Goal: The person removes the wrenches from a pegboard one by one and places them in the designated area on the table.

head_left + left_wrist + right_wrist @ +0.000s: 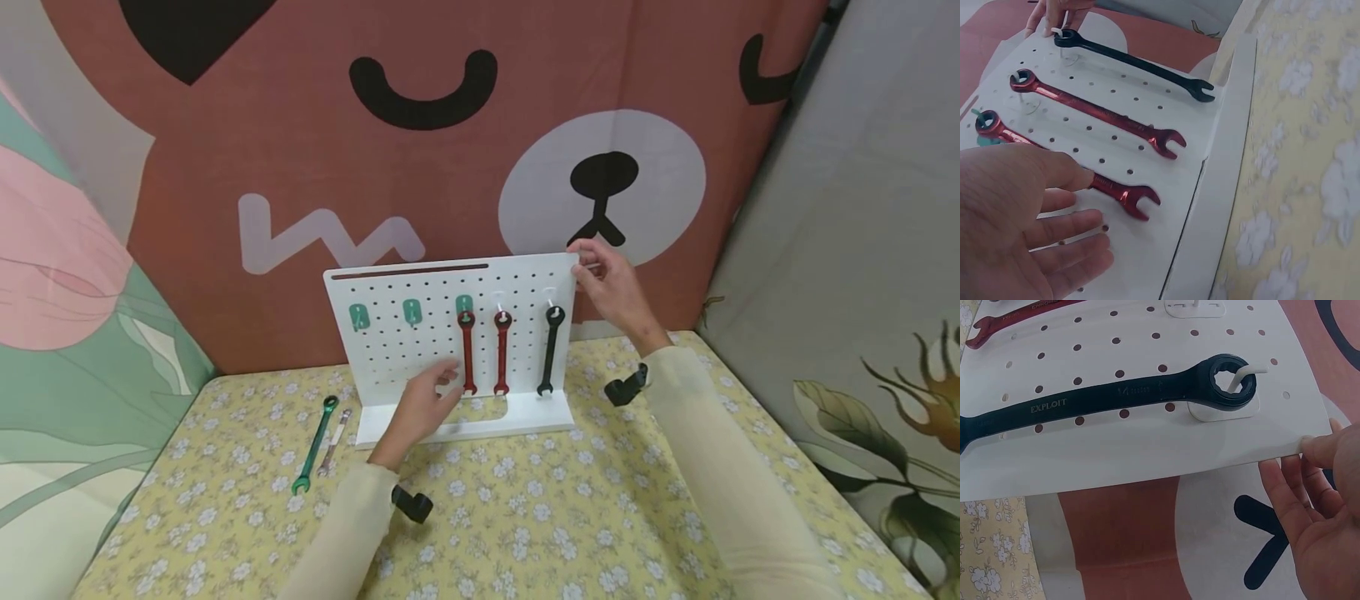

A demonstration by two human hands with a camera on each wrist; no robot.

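A white pegboard (397, 287) stands upright on its base. My right hand (611, 287) pinches its top right corner, thumb in front and fingers behind. Three wrenches hang by their ring ends: a black wrench (551, 350) on the right, a red wrench (502, 354) in the middle, and another red wrench (1107, 183) on a green hook to its left. Beside that left one, my left hand (423, 402) has its fingers loosely extended. In the left wrist view the thumb overlaps the wrench's shaft; whether it touches I cannot tell.
Left of the pegboard, a green wrench (317, 446) and a smaller silvery wrench (334, 442) lie on the flowered tablecloth (525, 517). Two green hooks, a left one (360, 317) and a right one (412, 312), carry nothing. A printed curtain (300, 150) hangs behind.
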